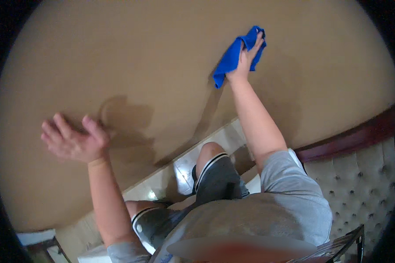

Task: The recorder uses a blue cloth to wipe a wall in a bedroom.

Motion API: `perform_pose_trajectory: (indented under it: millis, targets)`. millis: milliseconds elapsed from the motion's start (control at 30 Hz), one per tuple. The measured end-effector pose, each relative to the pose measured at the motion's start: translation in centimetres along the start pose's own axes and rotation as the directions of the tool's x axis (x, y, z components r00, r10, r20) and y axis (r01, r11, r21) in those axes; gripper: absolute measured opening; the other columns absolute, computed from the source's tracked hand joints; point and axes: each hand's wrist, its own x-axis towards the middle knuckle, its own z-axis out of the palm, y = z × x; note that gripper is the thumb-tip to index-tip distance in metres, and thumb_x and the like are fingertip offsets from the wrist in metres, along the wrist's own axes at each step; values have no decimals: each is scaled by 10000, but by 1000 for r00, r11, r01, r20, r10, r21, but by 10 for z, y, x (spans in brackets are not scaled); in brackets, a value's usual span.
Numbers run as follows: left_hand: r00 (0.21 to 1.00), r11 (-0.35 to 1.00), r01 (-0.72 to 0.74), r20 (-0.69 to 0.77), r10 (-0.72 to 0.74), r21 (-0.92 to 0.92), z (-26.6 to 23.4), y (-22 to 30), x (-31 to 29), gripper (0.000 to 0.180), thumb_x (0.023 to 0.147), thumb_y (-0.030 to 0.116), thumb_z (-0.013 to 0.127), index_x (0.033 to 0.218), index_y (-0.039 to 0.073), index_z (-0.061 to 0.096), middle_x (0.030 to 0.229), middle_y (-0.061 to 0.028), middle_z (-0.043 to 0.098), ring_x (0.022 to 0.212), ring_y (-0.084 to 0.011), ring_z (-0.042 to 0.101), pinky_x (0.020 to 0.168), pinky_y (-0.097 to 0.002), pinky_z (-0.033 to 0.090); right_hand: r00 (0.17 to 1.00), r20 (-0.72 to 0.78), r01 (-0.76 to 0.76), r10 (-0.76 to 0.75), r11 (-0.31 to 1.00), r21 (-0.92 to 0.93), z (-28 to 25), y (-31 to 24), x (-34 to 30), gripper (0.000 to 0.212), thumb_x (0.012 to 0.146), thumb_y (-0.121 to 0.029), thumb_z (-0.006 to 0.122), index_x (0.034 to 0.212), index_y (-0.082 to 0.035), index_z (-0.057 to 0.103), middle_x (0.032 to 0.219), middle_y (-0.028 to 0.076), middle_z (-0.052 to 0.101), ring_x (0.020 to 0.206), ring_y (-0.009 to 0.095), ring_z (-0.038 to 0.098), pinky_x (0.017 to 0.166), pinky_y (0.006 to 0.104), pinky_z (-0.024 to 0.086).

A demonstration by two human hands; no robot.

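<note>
The broad tan wall (162, 52) is plain, with shadows across it; 1 rumpled blue cloth (228, 63) is against it under the right hand (246, 59). Below shows pale, shiny floor (182, 177).

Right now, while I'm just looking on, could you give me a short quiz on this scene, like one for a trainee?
1. Which of the person's hands has the blue cloth?
2. True or false: the left hand has a cloth too.
3. What pattern does the padded panel at the lower right show?
A) stripes
B) button tufts
C) checks

Key
1. The right hand.
2. False; it is spread open, with no cloth in it.
3. B
</note>
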Motion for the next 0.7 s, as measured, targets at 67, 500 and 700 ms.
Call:
perform_pose_trajectory:
  millis: [67,500,700]
  targets:
    - [1000,1000,-8,12,8,21,4,-7,-4,581,876,445,564,1333,88,517,1392,-172,460,1302,-379,396,1074,-517,302,979,103,-198,173,924,328,4,-21,-32,665,915,-107,537,1476,-8,193,1527,165,240,1427,330,184,1164,424,137]
    - [990,956,75,138,-36,-285,12,35,-1,564,872,368,440,1409,194,423,1513,-48,348,1415,-309,263,1142,-540,98,-141,862,-988,487,-119,-95,-13,-4,-282,421,987,-300,394,1293,-20,464,1283,143,533,1076,300,581,929,510,483]
    - [312,54,937,895,318,-345,-124,-53,-107,421,884,238,582,1273,87,525,1245,-171,567,1187,-336,534,964,-447,434,-579,722,-795,379,-67,-603,-38,-182,-310,406,993,-272,374,1290,-24,496,1218,141,583,1067,304,590,975,484,462]
